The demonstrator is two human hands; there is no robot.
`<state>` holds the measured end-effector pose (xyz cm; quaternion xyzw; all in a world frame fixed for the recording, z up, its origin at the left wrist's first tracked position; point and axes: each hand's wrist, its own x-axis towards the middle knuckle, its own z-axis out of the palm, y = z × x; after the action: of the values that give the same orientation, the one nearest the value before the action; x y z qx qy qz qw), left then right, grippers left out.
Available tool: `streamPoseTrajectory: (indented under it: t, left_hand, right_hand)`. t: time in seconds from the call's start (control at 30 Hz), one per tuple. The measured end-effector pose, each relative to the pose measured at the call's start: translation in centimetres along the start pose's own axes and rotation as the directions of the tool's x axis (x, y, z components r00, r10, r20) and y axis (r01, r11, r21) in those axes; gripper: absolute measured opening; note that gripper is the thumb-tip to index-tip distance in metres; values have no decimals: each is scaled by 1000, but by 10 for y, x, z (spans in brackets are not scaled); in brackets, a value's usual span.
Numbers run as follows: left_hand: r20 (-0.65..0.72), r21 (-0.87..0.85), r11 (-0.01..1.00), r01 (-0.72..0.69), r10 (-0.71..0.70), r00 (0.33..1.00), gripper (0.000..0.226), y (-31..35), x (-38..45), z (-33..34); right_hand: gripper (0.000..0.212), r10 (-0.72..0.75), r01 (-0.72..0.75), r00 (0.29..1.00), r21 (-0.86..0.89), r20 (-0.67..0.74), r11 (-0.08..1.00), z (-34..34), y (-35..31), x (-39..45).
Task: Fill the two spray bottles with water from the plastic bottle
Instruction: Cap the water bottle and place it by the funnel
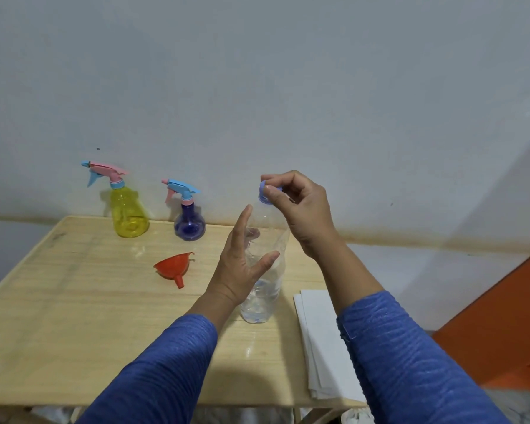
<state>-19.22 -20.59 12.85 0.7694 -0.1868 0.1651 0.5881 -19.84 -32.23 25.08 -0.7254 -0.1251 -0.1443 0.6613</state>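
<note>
A clear plastic bottle point(263, 289) stands upright on the wooden table point(74, 301), right of centre. My right hand point(300, 209) pinches its blue cap point(265, 191) at the top. My left hand point(242, 258) is open beside the bottle's body, fingers straight and thumb spread toward it; I cannot tell whether it touches. A yellow spray bottle point(129, 215) with a pink and blue trigger head stands at the table's far edge. Just to its right is a smaller purple spray bottle point(189, 223) with a blue and pink head. Both have their heads on.
An orange funnel point(175, 266) lies on its side between the spray bottles and the plastic bottle. Folded white paper or cloth point(322, 341) lies along the table's right edge. A pale wall stands behind. An orange surface point(496, 325) is at the lower right.
</note>
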Motion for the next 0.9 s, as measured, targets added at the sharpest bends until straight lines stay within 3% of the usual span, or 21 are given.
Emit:
streamPoseTrajectory:
  t: [0.1,0.23,0.3,0.43,0.5,0.67,0.8,0.9]
  left_hand:
    - [-8,-5,1000,3,-3,1000,81,0,-1,-1]
    - [-15,11,1000,-10,11,1000,82,-2,-2,-2]
    - [-17,3,1000,0,0,1000,82,-2,-2,-2]
    - [-21,-10,1000,3,-3,1000,81,-2,-1,-1]
    - [-18,-6,1000,0,0,1000,81,-2,-1,-2]
    - [-29,2,1000,23,-23,999,82,0,-4,-3]
    - [-19,-6,999,35,-35,999,81,1,-3,-2]
    - [-9,-31,998,55,-55,998,81,4,-3,-3]
  right_hand:
    - [23,6,-20,994,-128,-108,992,10,1,1]
    - [31,86,-90,989,23,118,996,2,-2,-1]
    - [33,65,-71,986,35,152,997,0,-2,-2]
    - [24,29,-29,998,-4,-61,1000,12,0,-4]
    - [31,64,-65,994,-9,-90,998,14,2,-3]
    - [35,118,-130,983,81,140,988,0,0,-3]
    - [21,89,-87,996,147,-9,985,8,2,-6]
    - [29,94,-82,984,85,-150,993,19,2,-6]
